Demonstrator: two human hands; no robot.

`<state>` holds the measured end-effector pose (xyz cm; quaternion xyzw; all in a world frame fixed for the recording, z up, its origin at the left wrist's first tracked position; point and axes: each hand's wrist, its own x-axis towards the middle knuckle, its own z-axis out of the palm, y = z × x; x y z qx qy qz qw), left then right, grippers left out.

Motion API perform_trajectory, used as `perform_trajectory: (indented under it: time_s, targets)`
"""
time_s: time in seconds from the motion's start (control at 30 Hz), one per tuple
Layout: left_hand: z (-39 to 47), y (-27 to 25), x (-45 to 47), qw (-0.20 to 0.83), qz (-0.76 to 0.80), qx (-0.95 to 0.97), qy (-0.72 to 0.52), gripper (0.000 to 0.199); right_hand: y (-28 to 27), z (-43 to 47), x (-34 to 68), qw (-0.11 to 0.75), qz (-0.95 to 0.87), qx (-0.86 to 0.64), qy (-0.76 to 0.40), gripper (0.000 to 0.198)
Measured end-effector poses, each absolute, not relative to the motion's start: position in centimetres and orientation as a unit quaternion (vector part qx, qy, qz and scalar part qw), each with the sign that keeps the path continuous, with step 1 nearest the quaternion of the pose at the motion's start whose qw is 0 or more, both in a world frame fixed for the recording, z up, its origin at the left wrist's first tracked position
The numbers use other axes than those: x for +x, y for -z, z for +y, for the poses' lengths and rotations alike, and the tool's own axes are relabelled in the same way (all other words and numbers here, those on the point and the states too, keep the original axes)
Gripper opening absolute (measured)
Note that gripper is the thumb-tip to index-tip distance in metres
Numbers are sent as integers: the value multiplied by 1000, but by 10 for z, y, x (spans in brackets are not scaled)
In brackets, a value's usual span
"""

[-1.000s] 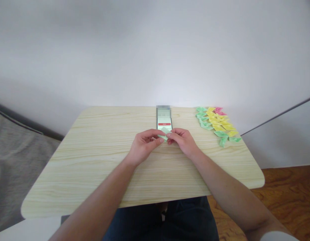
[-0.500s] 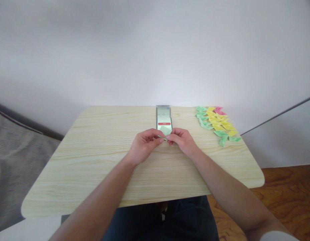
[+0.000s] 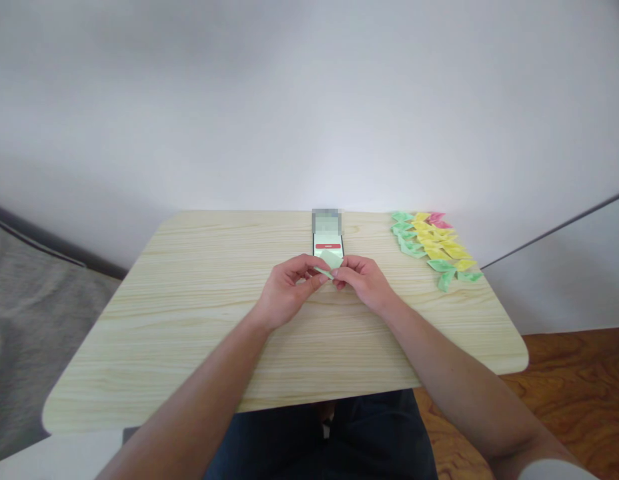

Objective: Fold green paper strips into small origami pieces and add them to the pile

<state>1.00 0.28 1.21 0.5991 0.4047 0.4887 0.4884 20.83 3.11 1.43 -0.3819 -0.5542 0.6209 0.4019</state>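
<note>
A small piece of light green folded paper (image 3: 331, 259) is held between both hands above the middle of the table. My left hand (image 3: 288, 287) pinches its left side between thumb and fingers. On the other side, my right hand (image 3: 362, 280) grips the paper, thumb on the near face and fingers curled beneath. Just beyond the paper lies a phone (image 3: 328, 239) with its screen lit and a red bar showing; the paper and my fingers cover its near end.
Several folded paper pieces lie at the table's back right: green ones (image 3: 403, 230), yellow ones (image 3: 437, 241) and a pink one (image 3: 439, 220). The pale wooden table (image 3: 189, 320) meets a white wall (image 3: 309, 107). Grey fabric (image 3: 39, 320) is at the left.
My left fingers have shifted slightly on the green paper, whose near folded edge shows a little more. The phone and the other paper pieces have stayed put.
</note>
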Motion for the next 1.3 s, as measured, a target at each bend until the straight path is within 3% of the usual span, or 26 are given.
perform_trajectory:
  time_s: [0.33, 0.53, 0.73, 1.0, 1.3]
  targets:
    - [-2, -17, 14, 316, 490, 629, -514, 17, -15, 33, 207, 389, -460, -336, -723, 22]
    - [1, -15, 11, 394, 494, 579, -514, 24, -19, 28, 206, 486, -578, -386, -529, 20]
    - [3, -22, 15, 488, 462, 538, -509, 25, -21, 24, 209, 479, -670, -371, -429, 7]
    - [4, -15, 13, 494, 454, 540, -508, 26, -19, 26, 206, 477, -596, -393, -514, 14]
    - [3, -14, 13, 403, 491, 591, -497, 25, -15, 31, 208, 460, -571, -407, -545, 12]
